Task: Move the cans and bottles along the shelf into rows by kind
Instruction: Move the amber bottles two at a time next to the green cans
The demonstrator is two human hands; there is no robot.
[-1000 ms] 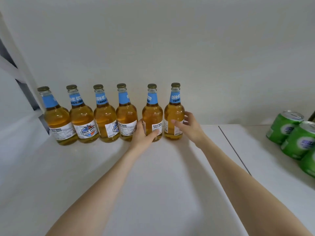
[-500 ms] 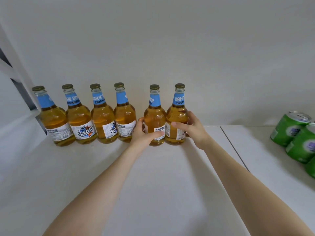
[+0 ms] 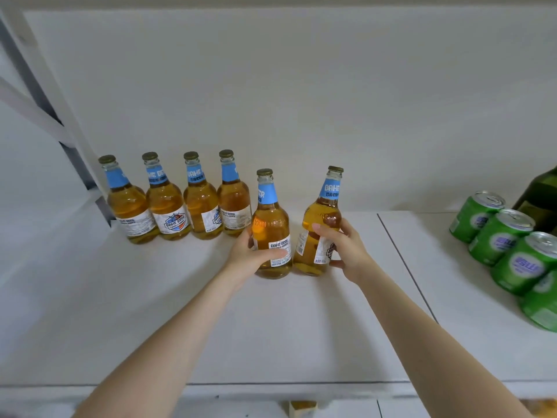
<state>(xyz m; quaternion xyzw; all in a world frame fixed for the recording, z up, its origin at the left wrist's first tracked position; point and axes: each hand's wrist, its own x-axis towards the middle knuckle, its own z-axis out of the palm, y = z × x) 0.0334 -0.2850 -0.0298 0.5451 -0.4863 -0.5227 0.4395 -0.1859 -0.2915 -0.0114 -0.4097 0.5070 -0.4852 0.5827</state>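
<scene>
Left hand point(image 3: 252, 255) is gripping the upright beer bottle point(image 3: 270, 227), right hand point(image 3: 347, 250) is gripping the tilted beer bottle point(image 3: 320, 220) beside it, both forward of the four-bottle row point(image 3: 201, 208) on the shelf point(image 3: 144, 303).

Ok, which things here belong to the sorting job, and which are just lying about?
Job: left bottle in left hand; right bottle in right hand; four back-row bottles; green cans; dark green bottle.
Lying about: yellowish box below the shelf.
</scene>
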